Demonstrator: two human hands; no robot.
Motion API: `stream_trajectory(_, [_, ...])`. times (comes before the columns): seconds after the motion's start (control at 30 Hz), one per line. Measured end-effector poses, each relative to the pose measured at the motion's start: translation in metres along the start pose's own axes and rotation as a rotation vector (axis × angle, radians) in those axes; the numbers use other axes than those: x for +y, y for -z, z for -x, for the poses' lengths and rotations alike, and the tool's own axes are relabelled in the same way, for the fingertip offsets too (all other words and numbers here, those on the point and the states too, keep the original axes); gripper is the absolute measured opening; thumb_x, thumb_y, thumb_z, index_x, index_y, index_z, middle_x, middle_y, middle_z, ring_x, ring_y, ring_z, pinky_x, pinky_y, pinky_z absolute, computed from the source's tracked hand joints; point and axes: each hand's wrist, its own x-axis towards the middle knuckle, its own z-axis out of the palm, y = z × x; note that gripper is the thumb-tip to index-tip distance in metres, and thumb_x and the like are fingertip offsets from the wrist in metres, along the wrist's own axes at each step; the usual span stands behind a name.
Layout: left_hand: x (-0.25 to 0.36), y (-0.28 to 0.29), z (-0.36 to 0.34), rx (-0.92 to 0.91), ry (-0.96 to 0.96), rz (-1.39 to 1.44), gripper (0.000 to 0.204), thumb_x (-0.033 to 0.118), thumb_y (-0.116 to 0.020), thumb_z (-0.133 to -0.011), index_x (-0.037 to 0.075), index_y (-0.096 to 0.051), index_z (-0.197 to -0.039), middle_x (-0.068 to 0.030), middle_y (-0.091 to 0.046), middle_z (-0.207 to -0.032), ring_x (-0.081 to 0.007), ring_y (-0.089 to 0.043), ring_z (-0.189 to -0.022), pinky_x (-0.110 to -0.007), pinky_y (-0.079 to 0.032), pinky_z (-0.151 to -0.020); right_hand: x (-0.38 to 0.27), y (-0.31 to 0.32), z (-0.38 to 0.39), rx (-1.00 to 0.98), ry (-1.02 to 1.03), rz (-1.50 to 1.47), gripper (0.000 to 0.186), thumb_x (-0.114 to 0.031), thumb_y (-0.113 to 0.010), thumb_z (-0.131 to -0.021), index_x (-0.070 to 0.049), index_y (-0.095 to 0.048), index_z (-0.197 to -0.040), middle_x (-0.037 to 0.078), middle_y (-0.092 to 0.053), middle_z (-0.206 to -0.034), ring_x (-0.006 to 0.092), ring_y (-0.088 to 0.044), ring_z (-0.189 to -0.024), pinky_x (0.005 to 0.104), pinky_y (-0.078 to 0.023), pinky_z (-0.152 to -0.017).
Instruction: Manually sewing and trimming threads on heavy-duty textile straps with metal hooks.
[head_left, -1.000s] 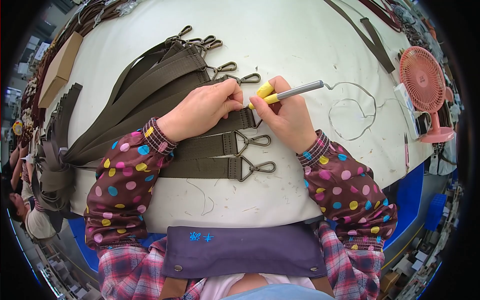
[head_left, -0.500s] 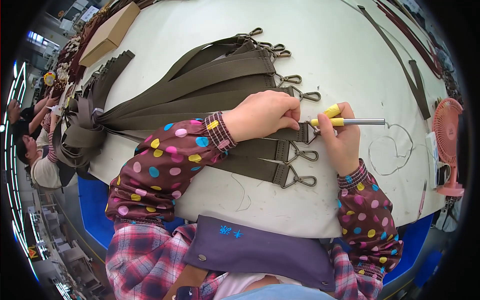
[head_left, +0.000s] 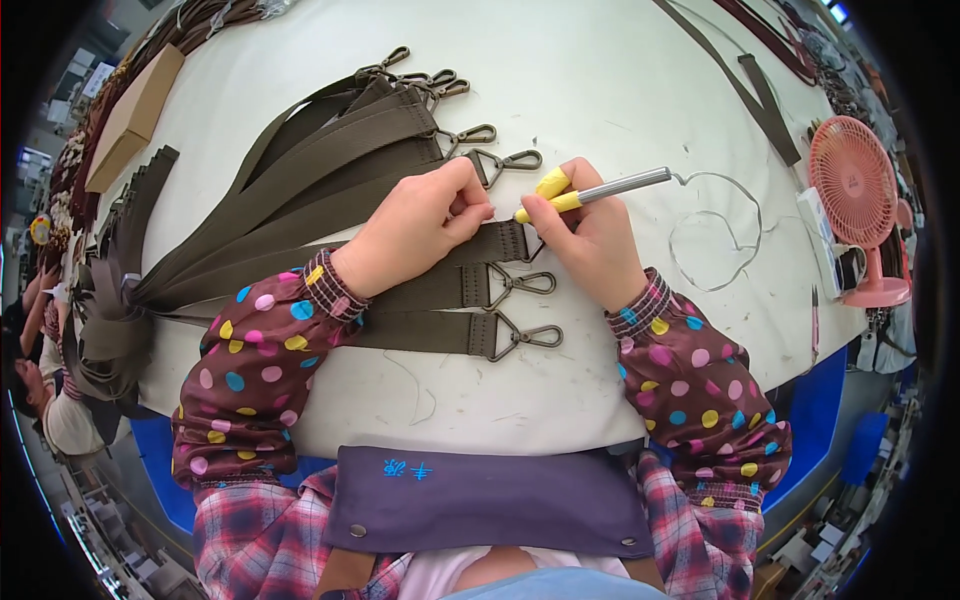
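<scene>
Several dark olive webbing straps (head_left: 400, 333) fan out across the table, their stitched ends carrying metal snap hooks (head_left: 540, 336). Over one stitched strap end (head_left: 505, 241), my left hand (head_left: 410, 225) has thumb and finger pinched together; what they grip, if anything, is too small to make out. Close beside it, my right hand (head_left: 600, 245) holds a pen-shaped tool (head_left: 625, 183) with a yellow grip and a silver barrel, its tip pointing at the left fingertips. Yellow tape (head_left: 553, 182) wraps a right finger. That strap's hook is mostly hidden by the right hand.
A thin wire (head_left: 757, 225) loops from the tool toward a pink fan (head_left: 853, 185) at the right. The straps' other ends are bundled (head_left: 105, 335) at the left. A cardboard box (head_left: 135, 120) stands far left, while a loose strap (head_left: 765, 110) lies far right. People sit beyond the left edge.
The view has swung, so the table's contents appear farther left. The tool's rear end has tipped upward from nearly level. Both hands remain at the same strap end.
</scene>
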Motion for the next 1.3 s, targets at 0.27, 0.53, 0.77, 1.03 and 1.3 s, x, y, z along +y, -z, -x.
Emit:
stream_trajectory(0.27, [0.0,0.002,-0.001,-0.072,0.192,0.258,0.014,0.008,-0.06,-0.092,0.002,-0.048,-0.089,-0.0025,-0.062,-0.085,-0.0061,-0.058,-0.071,-0.02,-0.047,-0.059,-0.002,0.0,0.001,-0.033,0.02,0.05,0.02,-0.013,-0.065,-0.089,-0.002,-0.048,-0.087,0.002,-0.059,-0.067,0.0045,-0.053,-0.055,0.021,-0.042,-0.049])
stream_trajectory(0.53, [0.009,0.008,0.0,-0.091,-0.062,-0.166,0.014,0.007,-0.068,-0.081,0.003,-0.058,-0.09,-0.0034,-0.059,-0.08,-0.0094,-0.052,-0.064,-0.025,-0.044,-0.058,0.002,0.0,0.0,0.051,0.018,-0.031,0.021,-0.015,-0.064,-0.089,-0.002,-0.049,-0.086,0.002,-0.06,-0.069,0.0046,-0.053,-0.057,0.0207,-0.043,-0.051])
stream_trajectory(0.77, [0.001,-0.001,0.001,-0.005,-0.093,-0.227,0.014,0.015,-0.066,-0.084,0.004,-0.058,-0.087,-0.0095,-0.06,-0.08,-0.0247,-0.06,-0.071,-0.035,-0.047,-0.063,0.0,0.0,0.0,0.039,0.014,-0.021,0.021,-0.016,-0.065,-0.089,-0.002,-0.049,-0.086,0.002,-0.059,-0.069,0.0045,-0.052,-0.057,0.0207,-0.042,-0.051])
stream_trajectory(1.03, [0.002,0.0,0.001,0.014,0.081,0.022,0.016,0.013,-0.064,-0.088,0.001,-0.052,-0.088,-0.0091,-0.062,-0.075,-0.0167,-0.06,-0.065,-0.029,-0.047,-0.059,0.001,0.0,-0.001,-0.022,0.022,0.02,0.023,-0.016,-0.065,-0.089,-0.002,-0.047,-0.087,0.002,-0.057,-0.066,0.0047,-0.05,-0.055,0.0217,-0.041,-0.049])
stream_trajectory(1.3, [-0.01,-0.005,0.0,0.033,0.051,0.166,0.016,0.012,-0.063,-0.088,0.0,-0.052,-0.086,-0.0069,-0.063,-0.075,-0.0118,-0.059,-0.066,-0.026,-0.047,-0.06,-0.002,0.001,0.0,-0.051,0.0,0.077,0.018,-0.014,-0.064,-0.091,-0.003,-0.049,-0.088,-0.002,-0.057,-0.073,0.0,-0.047,-0.06,0.0169,-0.038,-0.051])
